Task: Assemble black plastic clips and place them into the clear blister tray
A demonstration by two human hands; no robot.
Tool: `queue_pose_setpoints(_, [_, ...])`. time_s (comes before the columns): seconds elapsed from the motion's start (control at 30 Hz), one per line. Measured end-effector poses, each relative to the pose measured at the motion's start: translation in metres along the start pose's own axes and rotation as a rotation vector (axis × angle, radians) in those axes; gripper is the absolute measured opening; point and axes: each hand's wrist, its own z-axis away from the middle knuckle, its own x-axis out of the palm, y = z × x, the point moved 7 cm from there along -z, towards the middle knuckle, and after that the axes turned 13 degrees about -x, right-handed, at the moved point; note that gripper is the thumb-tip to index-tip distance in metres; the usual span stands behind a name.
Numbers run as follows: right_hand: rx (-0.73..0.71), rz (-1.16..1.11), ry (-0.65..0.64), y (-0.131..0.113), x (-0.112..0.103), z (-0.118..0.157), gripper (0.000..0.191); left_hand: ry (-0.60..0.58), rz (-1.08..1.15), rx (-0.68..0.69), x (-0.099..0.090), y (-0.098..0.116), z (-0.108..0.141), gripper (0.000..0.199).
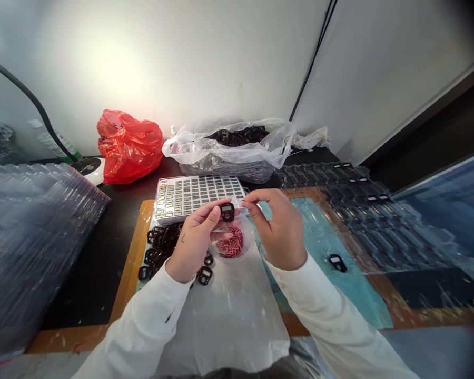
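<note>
The left hand (195, 242) grips a small black plastic frame (227, 212) between thumb and fingers, above a round clear dish (246, 250) heaped with pink sticks (229, 243). The right hand (278, 226) pinches its fingertips together just beside the frame; I cannot tell whether that grip holds anything. Loose black frames (160, 250) lie left of the dish, a clear plastic bag (229, 168) behind holds more, and a red plastic bag (128, 147) sits beside it.

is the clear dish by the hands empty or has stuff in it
Not empty: the clear round dish holds a loose heap of small pink sticks, just below the left hand and its black plastic piece.
</note>
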Motion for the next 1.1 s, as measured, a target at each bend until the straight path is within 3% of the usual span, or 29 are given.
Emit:
queue_pose_setpoints(0.23, [-0.072, 0.034, 0.117, -0.006, -0.021, -0.004, 0.013, -0.091, 0.078, 0.009, 0.006, 0.002, 0.002, 0.033])
queue_pose_setpoints(0.5, [-0.127, -0.032, 0.052, -0.011, -0.021, -0.008, 0.017, -0.108, 0.103, 0.007, 0.008, 0.001, 0.007, 0.03])
queue_pose_setpoints(0.9, [-0.216, 0.092, 0.042, -0.016, -0.02, -0.007, 0.017, -0.127, 0.105, 0.026, 0.008, 0.002, 0.009, 0.027])
queue_pose_setpoints(1.1, [-0.239, 0.091, 0.015, -0.019, -0.018, -0.006, 0.02, -0.067, 0.027, -0.015, 0.005, -0.002, 0.008, 0.037])
